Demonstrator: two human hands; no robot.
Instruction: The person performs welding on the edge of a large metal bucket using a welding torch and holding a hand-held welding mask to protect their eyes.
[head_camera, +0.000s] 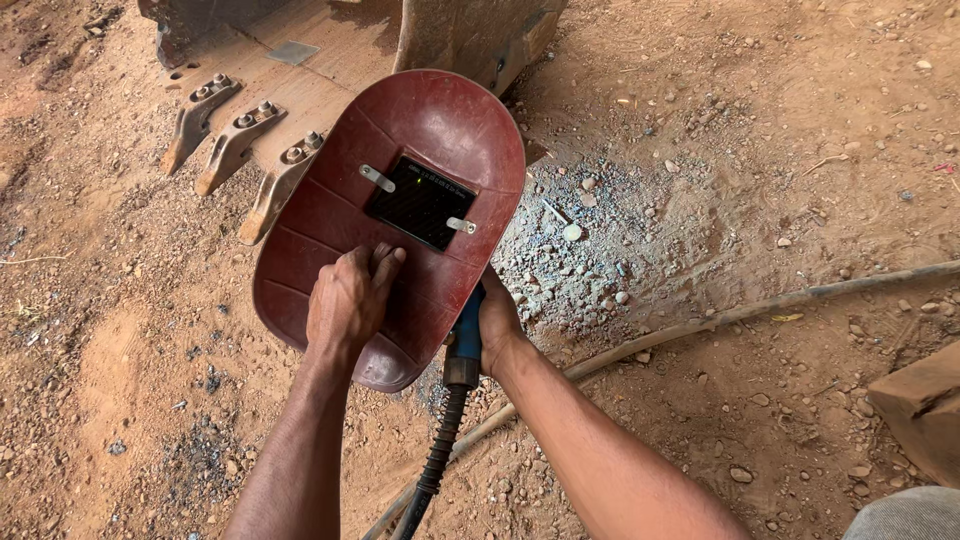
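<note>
Your left hand is clamped on the red shield, held over the bucket's teeth. Right hand grips the blue torch, mostly hidden behind it. Keep the dark window lined up with the tip, and keep the cable slack.

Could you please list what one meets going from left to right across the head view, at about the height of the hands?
Bare dirt ground → left hand on the red welding shield → right hand on the blue-handled electrode holder → patch of grey stones → long cable on the ground.
</note>
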